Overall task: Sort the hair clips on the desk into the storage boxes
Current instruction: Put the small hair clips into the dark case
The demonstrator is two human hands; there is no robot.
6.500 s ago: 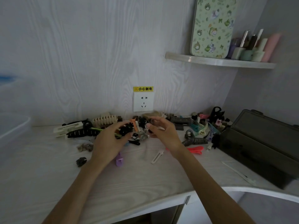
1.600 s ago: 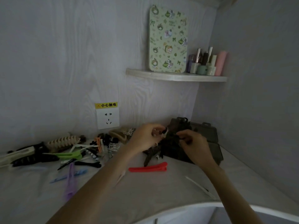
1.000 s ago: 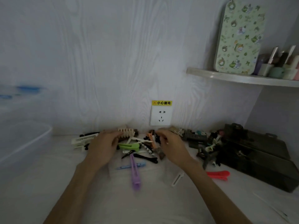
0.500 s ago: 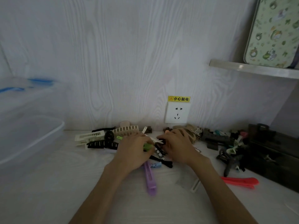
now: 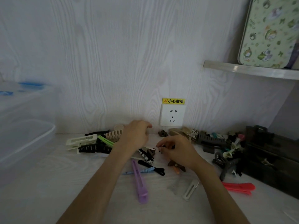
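Observation:
Many hair clips lie along the back of the white desk (image 5: 48, 183). Among them are a long purple clip (image 5: 140, 183), a red clip (image 5: 239, 188), a white flat clip (image 5: 190, 189), a black claw clip (image 5: 93, 148), a white claw clip (image 5: 80, 140) and a green clip (image 5: 106, 140). My right hand (image 5: 178, 152) pinches a small black clip (image 5: 161, 147) just above the pile. My left hand (image 5: 135, 135) hovers beside it with curled fingers, and its palm is hidden. A dark storage box (image 5: 271, 156) stands at the right, a clear storage box (image 5: 24, 139) at the left.
A wall socket (image 5: 172, 115) with a yellow warning label sits behind the clips. A shelf (image 5: 250, 70) at the upper right carries a patterned green tin (image 5: 268, 33). More dark clips (image 5: 226, 160) are heaped against the dark box.
Both hands have lifted off the pile and moved apart. The left hand rose toward the wall, and the right hand now pinches a small black clip. The view has shifted slightly.

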